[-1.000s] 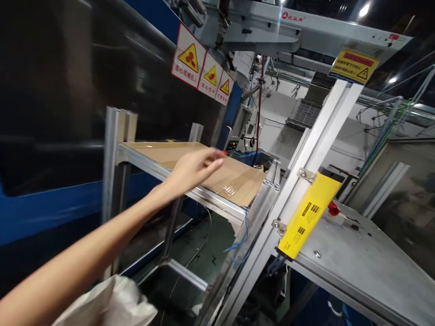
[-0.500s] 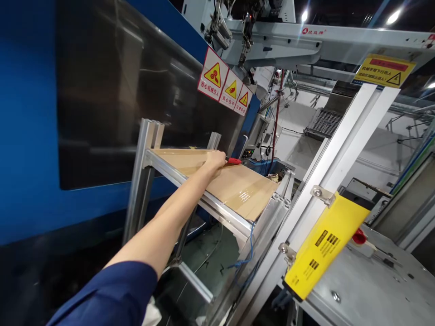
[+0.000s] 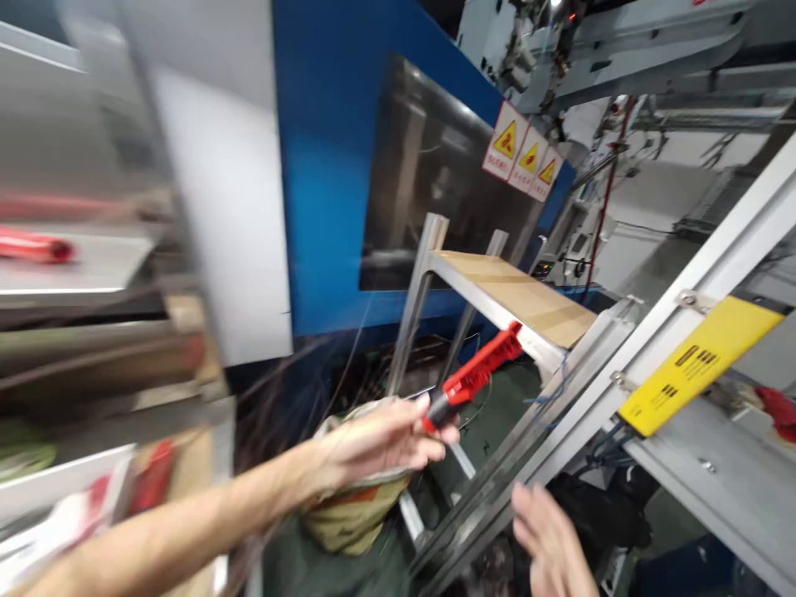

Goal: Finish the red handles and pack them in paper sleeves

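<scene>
My left hand is closed round the black end of a long red tool, which points up and to the right toward the cardboard-topped metal stand. The tool is off the stand and in the air, in front of the stand's legs. My right hand comes in at the bottom edge, palm open, fingers spread, holding nothing, below and right of the tool.
A blue machine wall with a dark window and three warning signs stands behind the stand. A sloping aluminium rail with a yellow block runs at the right. A sack sits on the floor below my hand. Blurred shelves fill the left.
My left hand took the red tool from the cardboard top and drew it back and down toward me. The view swung left. My right hand has come into view.
</scene>
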A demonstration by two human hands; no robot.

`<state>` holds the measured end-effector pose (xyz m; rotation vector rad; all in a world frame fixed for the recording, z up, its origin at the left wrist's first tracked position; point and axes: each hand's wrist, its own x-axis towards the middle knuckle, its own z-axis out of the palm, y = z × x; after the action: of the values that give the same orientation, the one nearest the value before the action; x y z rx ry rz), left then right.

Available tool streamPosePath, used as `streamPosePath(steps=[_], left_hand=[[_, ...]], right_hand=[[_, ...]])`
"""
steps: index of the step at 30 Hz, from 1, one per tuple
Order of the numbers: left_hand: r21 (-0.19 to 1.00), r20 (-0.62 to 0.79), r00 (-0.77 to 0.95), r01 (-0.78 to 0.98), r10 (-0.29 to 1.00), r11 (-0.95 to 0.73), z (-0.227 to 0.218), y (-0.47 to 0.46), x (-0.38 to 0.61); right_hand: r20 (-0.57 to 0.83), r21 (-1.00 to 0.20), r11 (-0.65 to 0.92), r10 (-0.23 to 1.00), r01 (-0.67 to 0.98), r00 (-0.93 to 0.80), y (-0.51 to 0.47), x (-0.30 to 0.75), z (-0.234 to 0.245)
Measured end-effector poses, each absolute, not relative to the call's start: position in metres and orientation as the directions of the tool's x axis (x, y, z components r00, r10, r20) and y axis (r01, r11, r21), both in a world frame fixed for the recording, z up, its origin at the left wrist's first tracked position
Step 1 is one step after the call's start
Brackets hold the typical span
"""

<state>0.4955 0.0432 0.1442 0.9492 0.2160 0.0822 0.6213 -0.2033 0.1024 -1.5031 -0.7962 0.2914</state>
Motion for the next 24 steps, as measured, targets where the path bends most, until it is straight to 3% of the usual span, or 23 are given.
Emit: streamPosePath(steps=[4,7,9,12,17,21,24], left_hand=[[0.642,-0.277,0.949,0.069,0.148,0.763,0.082,-0.06,0.408],[0.559,-0.269,0.929,-0.065,0.255,0.827,0.054,-0.123,0.359],[0.496,-0.256,0.915,-0.154,0.313,0.855,0.04,-0.155,0.33],[0.338,-0.261,0.922,-0.191,0.287,0.921,0.024,-0.189,0.29],[0.091,-0.182,0.949,-0.245,0.258,0.965,0.014,-0.217,0.238],[0.112,-0.213,0.913,-0.331,0.348,0.937,0.022,-0.223,0.211],[0.323,-0.313,0.779,-0.452,0.544,0.832,0.028,-0.219,0.194]], right_hand=[[0.136,-0.929,0.32,0.761,-0.185,0.635,-0.171,0.571,0.089],[-0.007,-0.874,0.25,0.852,-0.418,0.524,-0.168,0.526,0.073],[-0.103,-0.859,0.163,0.874,-0.486,0.475,-0.175,0.496,0.061],[-0.2,-0.843,0.058,0.889,-0.535,0.413,-0.19,0.454,0.048],[-0.22,-0.857,-0.013,0.913,-0.515,0.343,-0.2,0.402,0.047],[-0.2,-0.866,-0.038,0.94,-0.499,0.275,-0.196,0.376,0.048],[-0.194,-0.868,-0.081,0.963,-0.49,0.185,-0.187,0.359,0.045]])
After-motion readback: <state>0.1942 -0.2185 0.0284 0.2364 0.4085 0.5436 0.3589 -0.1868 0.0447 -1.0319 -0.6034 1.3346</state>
